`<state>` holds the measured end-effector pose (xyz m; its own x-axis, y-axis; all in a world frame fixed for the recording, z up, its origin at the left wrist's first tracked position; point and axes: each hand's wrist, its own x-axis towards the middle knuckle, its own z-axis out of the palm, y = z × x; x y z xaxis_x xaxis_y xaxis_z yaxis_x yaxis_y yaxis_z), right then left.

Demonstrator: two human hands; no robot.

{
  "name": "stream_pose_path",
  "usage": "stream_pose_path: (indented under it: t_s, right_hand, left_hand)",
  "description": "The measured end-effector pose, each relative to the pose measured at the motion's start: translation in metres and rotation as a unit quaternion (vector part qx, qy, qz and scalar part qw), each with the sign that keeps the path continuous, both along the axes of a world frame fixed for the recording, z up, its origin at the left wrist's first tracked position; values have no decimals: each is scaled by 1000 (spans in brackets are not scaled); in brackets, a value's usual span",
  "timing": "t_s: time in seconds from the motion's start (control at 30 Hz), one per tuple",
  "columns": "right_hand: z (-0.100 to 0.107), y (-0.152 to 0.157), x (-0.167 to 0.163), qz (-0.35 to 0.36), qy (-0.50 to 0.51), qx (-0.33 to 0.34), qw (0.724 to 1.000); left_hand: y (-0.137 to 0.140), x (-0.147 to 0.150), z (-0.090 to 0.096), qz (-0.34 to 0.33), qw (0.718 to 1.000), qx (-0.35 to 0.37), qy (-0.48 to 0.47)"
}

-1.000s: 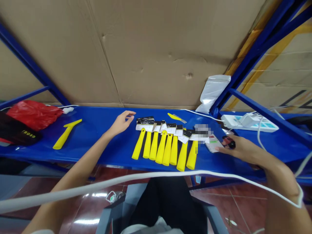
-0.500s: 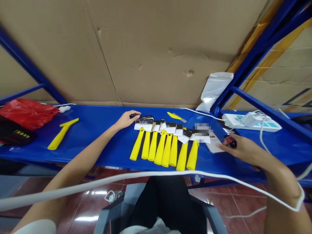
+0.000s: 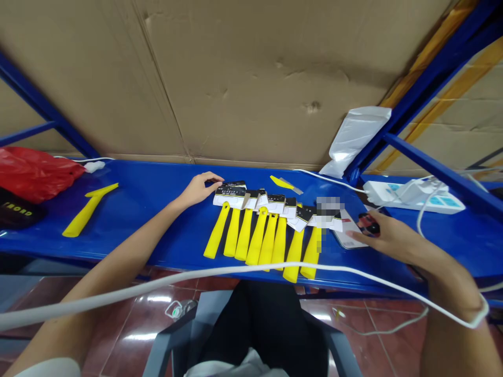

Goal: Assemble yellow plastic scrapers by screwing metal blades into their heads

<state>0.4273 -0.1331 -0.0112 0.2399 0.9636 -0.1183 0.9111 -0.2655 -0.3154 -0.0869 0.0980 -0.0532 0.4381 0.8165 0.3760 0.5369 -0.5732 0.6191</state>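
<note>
A row of several yellow scrapers [image 3: 239,233] lies on the blue shelf, handles pointing towards me. Black-and-white cardboard sleeves [image 3: 230,198] cover their far ends and overlap. My left hand [image 3: 199,187] is at the upper left corner of the leftmost sleeve, fingers extended and slightly bent, fingertips at its edge. At the right end of the row, my right hand [image 3: 393,235] rests over a flat, white, round-cornered object [image 3: 349,238], phone-like, with a red and dark picture. Its thumb and index finger are spread apart on it; the other fingers are hidden.
Behind the row lies a small yellow tool with a blade [image 3: 286,183]. A yellow T-shaped scraper [image 3: 88,212] lies left, near a red plastic bag [image 3: 39,170]. A power strip [image 3: 416,196] and white pouch [image 3: 356,139] are right. A white cable [image 3: 251,268] crosses in front of me.
The view has shifted slightly, so the things on the left appear further left. Both hands keep nearly the same places beside the row and on the flat object.
</note>
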Motion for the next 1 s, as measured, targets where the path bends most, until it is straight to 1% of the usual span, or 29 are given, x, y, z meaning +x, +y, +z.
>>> stream_pose_path:
  t_s: [0.1, 0.2, 0.3, 0.5, 0.6, 0.67, 0.8, 0.9, 1.0]
  right_hand:
    - [-2, 0, 3, 1, 14, 3, 1000]
    - [-4, 4, 3, -7, -10, -7, 1000]
    - [-6, 6, 3, 7, -21, -5, 1000]
    - [-3, 2, 7, 19, 7, 4, 1000]
    - [-1, 2, 8, 7, 22, 6, 1000]
    - [-1, 3, 9, 3, 17, 0, 1000]
    - [-2, 2, 12, 25, 9, -19, 999]
    - [-5, 3, 15, 14, 27, -26, 999]
    - [-8, 9, 17, -10, 44, -13, 999]
  left_hand:
    - [-1, 0, 0, -1, 1000, 8, 3]
    - [-1, 0, 0, 1, 1000, 11, -2]
    - [-1, -1, -1, 2, 1000, 13, 0]
    - [-2, 0, -1, 6, 1000, 7, 3]
    - [-2, 0, 0, 6, 1000, 9, 3]
    - [-2, 0, 0, 6, 1000, 11, 4]
    - [-2, 0, 0, 16, 1000, 8, 5]
    - [-2, 1, 0, 22, 1000, 8, 0]
    - [-3, 1, 0, 22, 1000, 7, -2]
